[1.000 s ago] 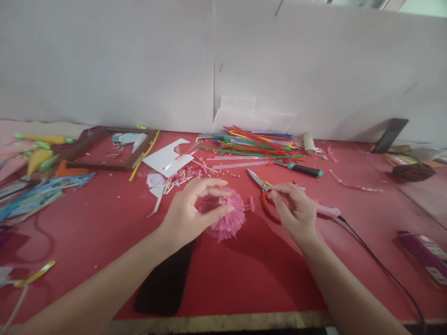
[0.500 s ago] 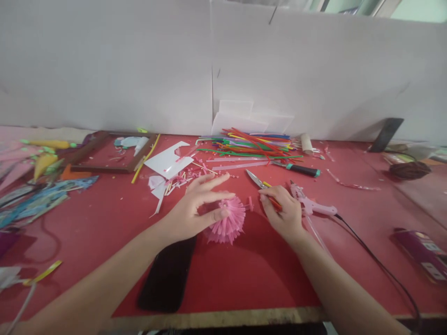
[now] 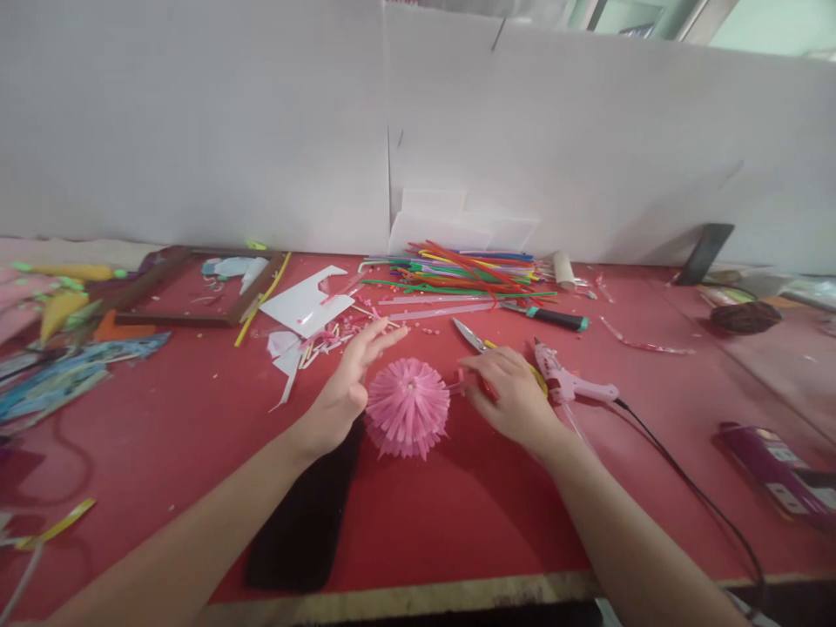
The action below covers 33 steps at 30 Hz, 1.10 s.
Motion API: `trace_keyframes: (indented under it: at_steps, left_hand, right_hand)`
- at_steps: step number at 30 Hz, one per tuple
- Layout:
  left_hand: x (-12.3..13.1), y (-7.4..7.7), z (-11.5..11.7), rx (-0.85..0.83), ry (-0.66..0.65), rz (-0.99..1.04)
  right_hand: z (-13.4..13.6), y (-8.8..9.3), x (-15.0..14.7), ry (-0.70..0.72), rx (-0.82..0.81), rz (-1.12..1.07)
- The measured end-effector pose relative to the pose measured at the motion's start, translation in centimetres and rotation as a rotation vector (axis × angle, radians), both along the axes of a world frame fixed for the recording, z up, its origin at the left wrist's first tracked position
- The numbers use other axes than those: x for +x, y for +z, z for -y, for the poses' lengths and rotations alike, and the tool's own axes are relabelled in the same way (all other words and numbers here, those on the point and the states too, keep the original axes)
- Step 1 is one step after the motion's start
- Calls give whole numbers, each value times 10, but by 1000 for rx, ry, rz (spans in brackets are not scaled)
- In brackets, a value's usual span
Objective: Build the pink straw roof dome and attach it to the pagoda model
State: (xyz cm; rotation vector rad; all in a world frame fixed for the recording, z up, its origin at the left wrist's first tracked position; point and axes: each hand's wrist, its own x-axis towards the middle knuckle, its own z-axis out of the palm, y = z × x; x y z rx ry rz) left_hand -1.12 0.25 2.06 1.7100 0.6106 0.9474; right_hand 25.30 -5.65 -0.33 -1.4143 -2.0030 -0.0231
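Note:
A pink spiky ball made of cut straws (image 3: 406, 409) lies on the red table (image 3: 457, 514). My left hand (image 3: 343, 387) rests just left of it, fingers stretched out and apart, holding nothing. My right hand (image 3: 509, 392) lies just right of the ball, fingers drawn together. Its fingertips pinch a small pink straw piece (image 3: 459, 380) beside the ball. The hand covers the handles of the scissors (image 3: 468, 334), whose blades stick out behind it.
A pink glue gun (image 3: 575, 385) with a black cord lies right of my right hand. Coloured straws (image 3: 457, 266), a teal-handled cutter (image 3: 549, 316), white paper (image 3: 306, 305) and a wooden frame (image 3: 196, 287) sit farther back. A black phone (image 3: 300, 522) lies under my left forearm.
My left hand let go of the pink ball and opened beside it. My right hand slid left from the scissors' handles to the small pink piece by the ball.

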Motion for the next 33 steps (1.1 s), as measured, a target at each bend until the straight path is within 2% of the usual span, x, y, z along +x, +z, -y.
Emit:
trace_keyframes:
  at_steps: [5,10,14,17,20,23,27,30,33]
  left_hand:
    - [-3,-13,5,-128,-84,40]
    - [-8,-25,8,57,-165,-72]
    - [-10,-36,10,177,-78,-164]
    - [-9,-40,10,254,33,-215]
    - [-3,-42,7,288,112,-231]
    - [3,-43,3,224,132,-193]
    - [3,-41,4,220,98,-173]
    - [2,-36,9,291,86,-242]
    - [2,-33,12,302,85,-264]
  right_hand:
    - [1,-7,-5,-3,-211,193]
    - [-9,-20,-9,-56,-261,258]
    - [-16,-25,-11,-124,-256,311]
    - [-20,-18,-5,-178,-240,331]
    - [-28,-4,11,-224,-231,348]
    - [-44,5,33,-252,-243,373]
    - [-70,2,56,-291,-277,411]
    - [-85,-5,67,-242,-303,429]
    - [-94,-4,74,-204,-290,408]
